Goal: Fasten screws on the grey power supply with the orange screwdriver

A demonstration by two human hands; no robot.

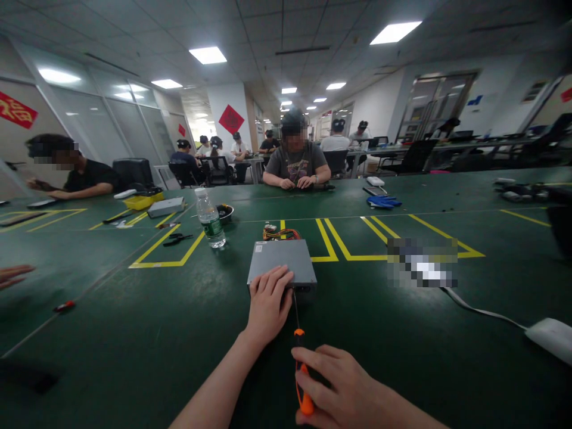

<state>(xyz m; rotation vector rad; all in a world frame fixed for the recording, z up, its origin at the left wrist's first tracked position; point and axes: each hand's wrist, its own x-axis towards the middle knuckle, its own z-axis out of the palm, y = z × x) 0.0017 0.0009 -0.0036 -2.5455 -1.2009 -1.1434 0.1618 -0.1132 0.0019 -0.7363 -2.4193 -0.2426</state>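
Note:
A grey metal computer power supply (286, 257) lies on the green table in front of me, its bundle of coloured cables (281, 233) behind it. My left hand (270, 292) grips its near edge, fingers over the top and thumb down by the front side. In my right hand (333, 381) is a screwdriver with an orange and black handle (305, 387). Its thin shaft (295, 310) points away from me, and the tip meets the near side of the power supply beside my left thumb. The exact spot under the tip is too small to make out.
A water bottle (210, 219) stands left of the power supply, near a round metal bowl (226, 213) and black pliers (177, 239). Blue gloves (383, 202) lie at the far right. A white cable (482, 311) runs across the right side. A person (297, 158) sits opposite.

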